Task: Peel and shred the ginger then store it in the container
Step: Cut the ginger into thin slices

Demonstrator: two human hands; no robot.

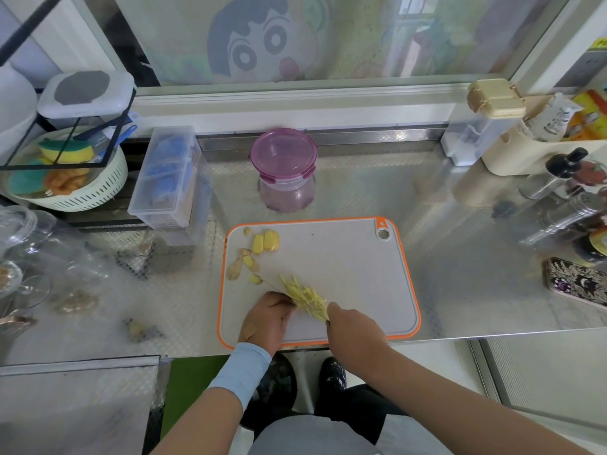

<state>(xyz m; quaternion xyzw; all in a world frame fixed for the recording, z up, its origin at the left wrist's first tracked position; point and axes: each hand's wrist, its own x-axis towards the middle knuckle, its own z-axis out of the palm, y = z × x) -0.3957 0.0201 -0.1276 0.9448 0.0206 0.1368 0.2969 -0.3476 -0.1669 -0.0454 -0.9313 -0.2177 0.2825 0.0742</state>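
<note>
Two hands: both at the near part of the cutting board (345, 257), flanking the shredded ginger (303, 297) — left hand (267, 318) on its left side, right hand (356, 328) at its near-right end.
Left hand: fingers curled tight against the pile. A thin dark line runs out of the fist, up and to the left, read as a knife (272, 285) seen edge-on; the handle is hidden.
Right hand: fingertips pointed down, touching the pile's near-right end. Cannot tell whether they pinch strands or only press them.
Pile axis: diagonal, far-left to near-right, lying between the hands.
Uncut ginger: peeled chunks (266, 242) at the board's far-left corner, with peel scraps (235, 269) just below them, all apart from the pile.
Container: purple (284, 169), on the steel surface (443, 241) just beyond the board's far edge, its lid (283, 152) on.
Key relation: the container lies straight ahead of the pile, across the whole board — both hands are about equally far from it.
Step judged: shredding partly done, with chunks not yet cut and nothing stored.
Next move calls for: the lid to come off first. If the left hand does hold the knife, the right hand is the freer one.
</note>
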